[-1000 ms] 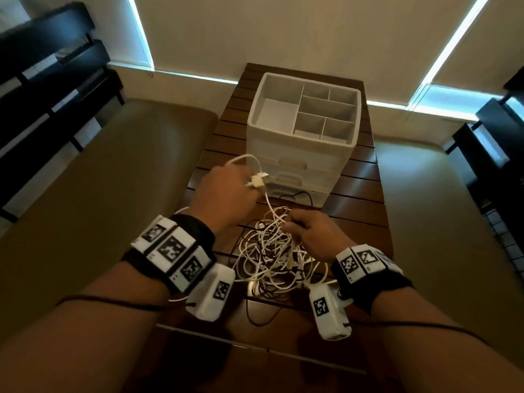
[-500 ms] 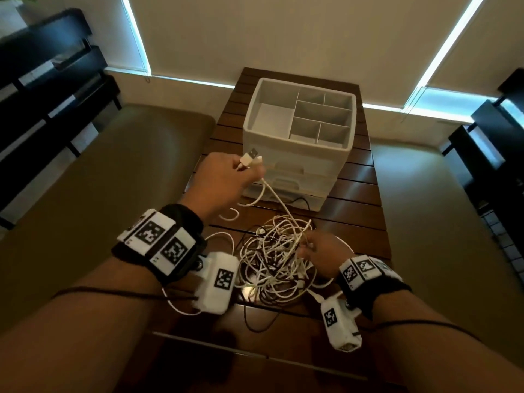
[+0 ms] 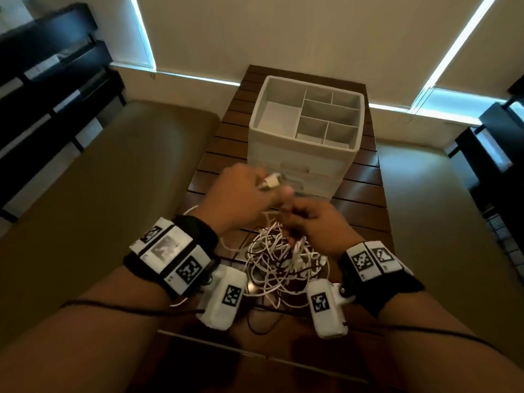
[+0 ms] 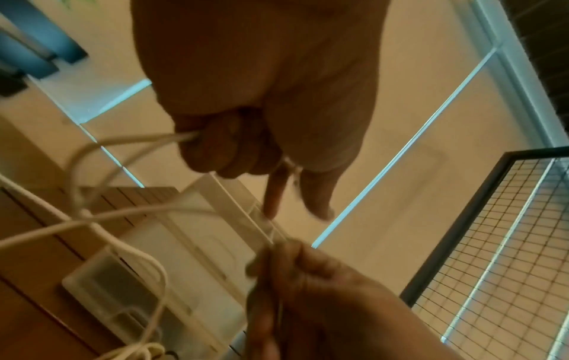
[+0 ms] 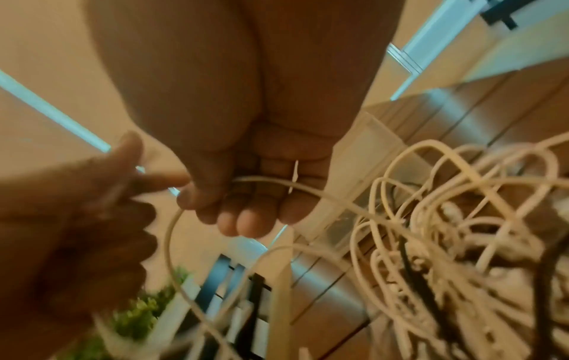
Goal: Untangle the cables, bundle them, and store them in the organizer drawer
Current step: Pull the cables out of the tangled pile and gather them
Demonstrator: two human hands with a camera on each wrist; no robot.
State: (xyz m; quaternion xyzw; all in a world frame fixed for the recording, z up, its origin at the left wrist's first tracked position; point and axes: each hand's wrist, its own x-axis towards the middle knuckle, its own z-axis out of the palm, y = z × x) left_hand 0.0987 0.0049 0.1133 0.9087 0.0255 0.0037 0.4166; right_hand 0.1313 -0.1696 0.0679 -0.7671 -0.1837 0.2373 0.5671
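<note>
Early stage. White cables point(image 3: 279, 259) still knotted on near table point(image 3: 360, 194); none bundled, none stored. Left hand point(image 3: 238, 194) grip pinching one plug end, right hand point(image 3: 317, 225) grip curled round strand. Organizer point(image 3: 306, 137) beyond, drawers closed.

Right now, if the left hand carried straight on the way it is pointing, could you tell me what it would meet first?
Most likely the white organizer. The left hand, gripping a white cable, points away from the person over the table toward the organizer's drawer fronts. Nothing shows between them, though the gap's depth is hard to judge.
</note>
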